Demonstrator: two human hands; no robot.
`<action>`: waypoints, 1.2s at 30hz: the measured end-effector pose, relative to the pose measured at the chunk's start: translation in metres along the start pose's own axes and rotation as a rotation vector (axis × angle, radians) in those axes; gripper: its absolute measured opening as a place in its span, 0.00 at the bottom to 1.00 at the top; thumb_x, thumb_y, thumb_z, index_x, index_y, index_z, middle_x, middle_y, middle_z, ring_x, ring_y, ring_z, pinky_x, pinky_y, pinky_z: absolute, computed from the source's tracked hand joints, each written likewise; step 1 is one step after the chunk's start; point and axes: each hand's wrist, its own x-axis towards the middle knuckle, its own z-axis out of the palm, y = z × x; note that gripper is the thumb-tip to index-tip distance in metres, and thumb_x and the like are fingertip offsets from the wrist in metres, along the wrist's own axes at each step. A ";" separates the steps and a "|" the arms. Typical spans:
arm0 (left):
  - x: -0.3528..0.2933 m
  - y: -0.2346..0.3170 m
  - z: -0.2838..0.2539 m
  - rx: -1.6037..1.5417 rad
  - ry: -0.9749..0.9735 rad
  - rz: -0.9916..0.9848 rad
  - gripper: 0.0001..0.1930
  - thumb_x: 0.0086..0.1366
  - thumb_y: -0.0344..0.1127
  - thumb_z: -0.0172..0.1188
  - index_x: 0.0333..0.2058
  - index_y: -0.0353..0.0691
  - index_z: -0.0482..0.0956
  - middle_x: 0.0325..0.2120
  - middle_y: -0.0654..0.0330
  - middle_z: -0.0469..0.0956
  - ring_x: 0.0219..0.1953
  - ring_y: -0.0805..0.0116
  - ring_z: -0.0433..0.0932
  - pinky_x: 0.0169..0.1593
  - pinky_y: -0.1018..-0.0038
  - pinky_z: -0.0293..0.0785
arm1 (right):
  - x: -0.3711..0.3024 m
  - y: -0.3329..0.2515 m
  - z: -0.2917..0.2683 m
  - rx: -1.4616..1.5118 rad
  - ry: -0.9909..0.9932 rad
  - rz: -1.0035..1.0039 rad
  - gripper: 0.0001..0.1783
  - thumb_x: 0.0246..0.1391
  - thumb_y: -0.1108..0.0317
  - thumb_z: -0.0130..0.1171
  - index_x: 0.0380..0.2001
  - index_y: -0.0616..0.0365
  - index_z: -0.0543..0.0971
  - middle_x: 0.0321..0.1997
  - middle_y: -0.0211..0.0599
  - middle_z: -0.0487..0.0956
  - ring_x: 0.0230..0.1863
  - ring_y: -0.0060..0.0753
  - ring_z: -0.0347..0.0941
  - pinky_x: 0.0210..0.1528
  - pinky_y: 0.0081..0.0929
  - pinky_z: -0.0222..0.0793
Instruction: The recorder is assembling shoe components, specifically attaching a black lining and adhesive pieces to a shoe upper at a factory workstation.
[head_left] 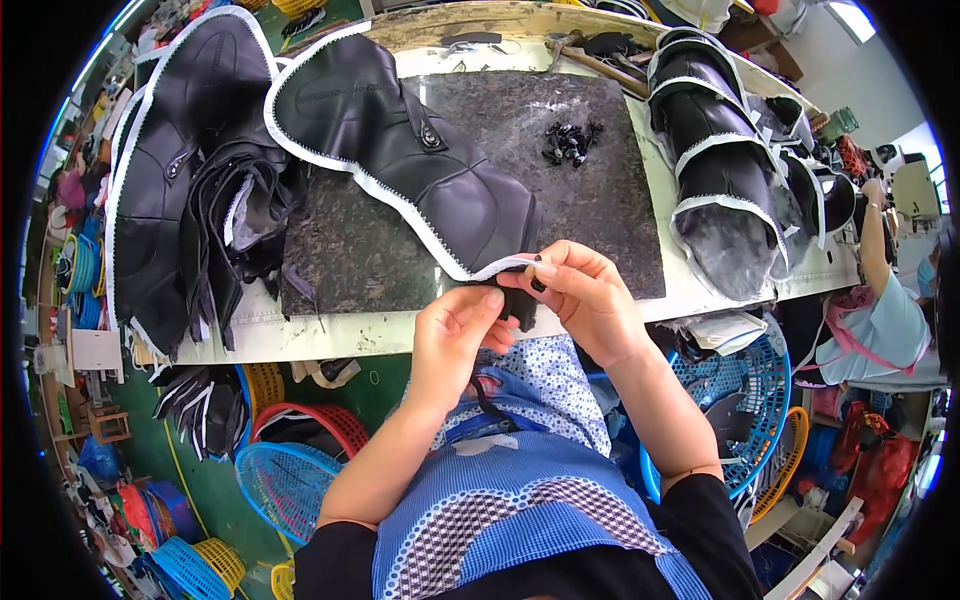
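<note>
A black leather boot upper [400, 140] with a white zipper tape [405, 212] along its edge lies across a dark stone slab [350, 250]. Its lower corner hangs over the bench's front edge, between my hands. My left hand [465, 335] is closed on this corner, thumb against fingertips. My right hand [590, 300] pinches the end of the white tape. A small black piece [538, 284], perhaps a zipper slider, shows at its fingertips. Farther back on the slab lies a heap of small shiny black pieces [570, 143].
More black uppers [150, 200] are piled at the left, and rolled fur-lined ones [715, 150] at the right. A hammer [605, 70] lies behind the slab. Blue baskets [285, 490] and a red one [310, 425] stand below the bench. Another person [880, 320] works at far right.
</note>
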 end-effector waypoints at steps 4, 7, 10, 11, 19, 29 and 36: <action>0.011 0.018 0.006 -0.070 -0.140 -0.201 0.11 0.64 0.37 0.61 0.38 0.35 0.81 0.28 0.58 0.82 0.26 0.75 0.80 0.33 0.80 0.78 | -0.003 -0.003 0.007 -0.036 0.001 -0.030 0.03 0.58 0.73 0.56 0.32 0.59 0.78 0.43 0.39 0.81 0.47 0.30 0.77 0.50 0.26 0.70; 0.020 0.019 0.004 -0.159 -0.138 -0.207 0.08 0.62 0.34 0.62 0.37 0.36 0.82 0.29 0.60 0.82 0.28 0.75 0.80 0.36 0.80 0.78 | -0.011 -0.008 0.012 -0.105 0.051 -0.214 0.02 0.56 0.76 0.58 0.33 0.60 0.78 0.43 0.38 0.79 0.44 0.26 0.76 0.49 0.26 0.70; 0.028 0.027 0.006 -0.231 -0.155 -0.189 0.06 0.60 0.29 0.64 0.36 0.36 0.82 0.29 0.61 0.82 0.29 0.75 0.80 0.38 0.79 0.78 | -0.022 -0.018 0.003 -0.305 0.131 -0.467 0.03 0.55 0.78 0.59 0.33 0.62 0.79 0.40 0.35 0.78 0.38 0.21 0.75 0.43 0.20 0.71; 0.030 0.031 0.007 -0.215 -0.179 -0.173 0.06 0.60 0.29 0.64 0.36 0.36 0.82 0.29 0.61 0.82 0.29 0.76 0.80 0.37 0.79 0.78 | -0.026 -0.019 0.003 -0.347 0.136 -0.480 0.03 0.55 0.78 0.59 0.34 0.63 0.79 0.38 0.34 0.78 0.36 0.20 0.75 0.41 0.18 0.71; 0.043 0.057 0.022 -0.085 -0.285 -0.123 0.08 0.60 0.29 0.65 0.39 0.35 0.82 0.30 0.61 0.82 0.29 0.78 0.78 0.36 0.81 0.77 | -0.027 -0.013 0.007 -0.627 0.207 -0.535 0.05 0.55 0.81 0.57 0.37 0.68 0.77 0.36 0.34 0.77 0.35 0.19 0.75 0.39 0.17 0.73; 0.048 0.049 0.030 -0.043 -0.309 -0.077 0.09 0.60 0.27 0.64 0.40 0.34 0.82 0.31 0.60 0.82 0.30 0.77 0.79 0.36 0.80 0.77 | -0.019 -0.016 0.008 -1.081 0.318 -0.807 0.05 0.49 0.78 0.64 0.30 0.63 0.79 0.40 0.38 0.76 0.36 0.25 0.73 0.36 0.21 0.69; 0.046 0.041 0.022 -0.004 -0.303 -0.040 0.09 0.60 0.27 0.64 0.39 0.33 0.82 0.30 0.62 0.81 0.28 0.78 0.77 0.34 0.80 0.75 | -0.005 -0.023 0.006 -0.929 0.254 -0.575 0.07 0.48 0.82 0.61 0.32 0.65 0.76 0.44 0.41 0.79 0.39 0.26 0.75 0.42 0.22 0.70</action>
